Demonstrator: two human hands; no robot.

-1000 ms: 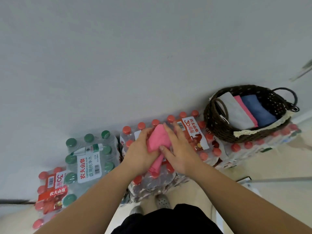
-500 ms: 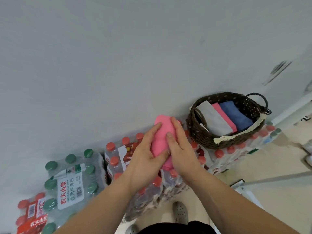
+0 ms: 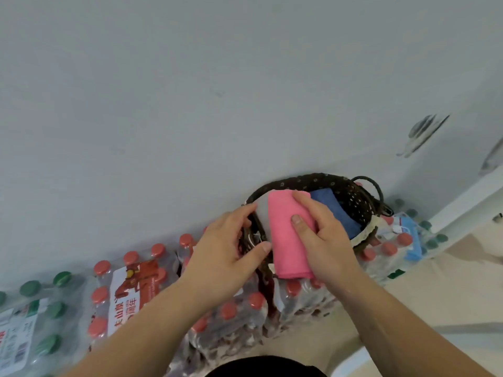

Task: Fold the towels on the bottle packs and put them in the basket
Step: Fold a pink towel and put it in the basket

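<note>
A folded pink towel [image 3: 287, 240] is held over the near rim of the dark wicker basket [image 3: 351, 197], which stands on red-capped bottle packs [image 3: 236, 314]. My right hand [image 3: 324, 238] grips the towel from the right, thumb on top. My left hand [image 3: 231, 251] is at the basket's left rim, fingers spread, its thumb touching the towel's left edge. Inside the basket a folded blue towel [image 3: 334, 210] shows at the right and a grey one [image 3: 261, 210] at the left, mostly hidden by the pink towel.
Green-capped bottle packs [image 3: 35, 322] lie at the far left, and a blue-labelled pack [image 3: 408, 235] sits right of the basket. A grey wall [image 3: 217, 91] rises directly behind. Beige floor [image 3: 441, 289] lies at the lower right.
Both hands carried the pink towel from the red-capped pack rightward to the basket. The left hand has loosened from the towel and moved to the basket's rim.
</note>
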